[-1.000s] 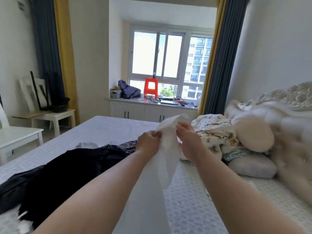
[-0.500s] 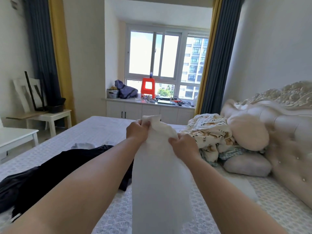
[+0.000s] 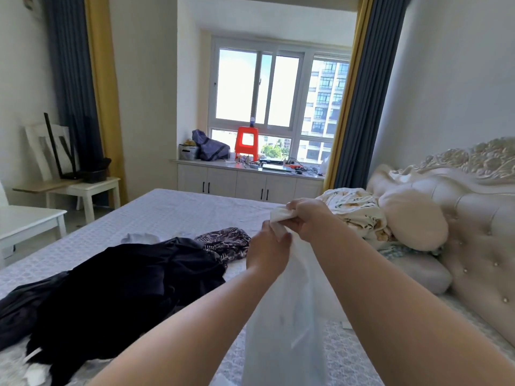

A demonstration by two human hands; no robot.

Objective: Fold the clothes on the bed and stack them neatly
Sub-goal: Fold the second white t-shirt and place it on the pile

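A thin white garment [image 3: 287, 316] hangs in the air between my arms, above the bed [image 3: 172, 215]. My right hand [image 3: 309, 218] grips its bunched top edge. Just below and to the left, my left hand [image 3: 269, 253] pinches the same cloth. On the bed to the left lies a heap of black clothes [image 3: 117, 285], with a dark patterned garment [image 3: 225, 242] at its far end and a small white piece [image 3: 140, 238] behind it.
A floral blanket [image 3: 359, 213] and pillows [image 3: 412, 218] are piled against the padded headboard [image 3: 479, 207] on the right. White tables [image 3: 83, 188] stand left of the bed. A window counter with cabinets [image 3: 248, 185] holds a red stool [image 3: 246, 143] and a bag.
Both hands shifted right with the white garment. My right hand rose to the top edge while my left hand dropped lower on the cloth. The view turned slightly left.
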